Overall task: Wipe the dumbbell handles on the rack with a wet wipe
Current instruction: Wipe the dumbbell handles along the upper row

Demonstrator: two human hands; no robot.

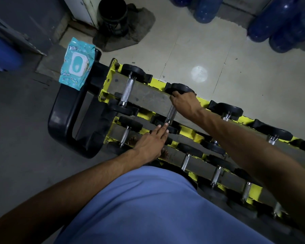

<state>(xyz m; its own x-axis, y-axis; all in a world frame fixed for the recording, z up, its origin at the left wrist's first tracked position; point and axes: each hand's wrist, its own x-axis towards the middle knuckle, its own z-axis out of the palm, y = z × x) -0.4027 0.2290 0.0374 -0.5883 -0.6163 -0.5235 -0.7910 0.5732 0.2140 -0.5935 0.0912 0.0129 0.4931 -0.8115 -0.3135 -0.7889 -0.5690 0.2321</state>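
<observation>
A: Where's the dumbbell (pixel 180 87)?
B: 2nd on the rack's (pixel 109 74) top row. The right hand (pixel 185 103) curls over its far head; the left hand (pixel 151 142) lies flat, straight fingers touching its handle's (pixel 172 112) near end.
A: Wipes?
B: The pack (pixel 76 64) lies on the rack's black end.

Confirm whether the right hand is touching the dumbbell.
Touching. The head view shows the right hand with its fingers curled over the far end of the dumbbell.

Pale floor tiles (pixel 218 55) bear a round light spot (pixel 199 74), with a black bin (pixel 113 14) and blue jugs (pixel 278 23) beyond.
</observation>
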